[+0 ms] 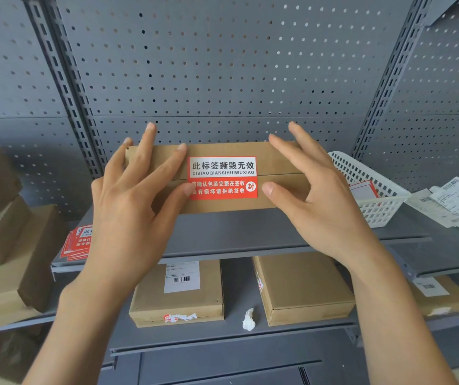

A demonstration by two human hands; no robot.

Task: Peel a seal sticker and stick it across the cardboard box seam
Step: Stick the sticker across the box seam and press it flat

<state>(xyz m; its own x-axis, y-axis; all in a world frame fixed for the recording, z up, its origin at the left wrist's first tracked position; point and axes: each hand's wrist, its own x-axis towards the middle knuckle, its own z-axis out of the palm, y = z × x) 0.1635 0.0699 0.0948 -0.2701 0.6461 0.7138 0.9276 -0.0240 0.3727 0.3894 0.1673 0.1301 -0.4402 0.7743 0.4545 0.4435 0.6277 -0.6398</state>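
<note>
A flat cardboard box (278, 159) stands on its edge on the grey shelf (236, 232), its seam running left to right. A red and white seal sticker (222, 176) lies across that seam at the middle of the box. My left hand (133, 207) grips the box's left end, fingers spread over the front, thumb touching the sticker's lower left edge. My right hand (320, 195) rests on the right end, fingers spread, thumb beside the sticker's lower right corner.
A stack of seal stickers (79, 241) lies on the shelf at the left. A white plastic basket (372, 195) sits right of the box, with shipping labels (450, 204) beyond it. Brown boxes (303, 287) and a crumpled white scrap (249, 319) are on the lower shelf. More cartons (3, 232) are stacked far left.
</note>
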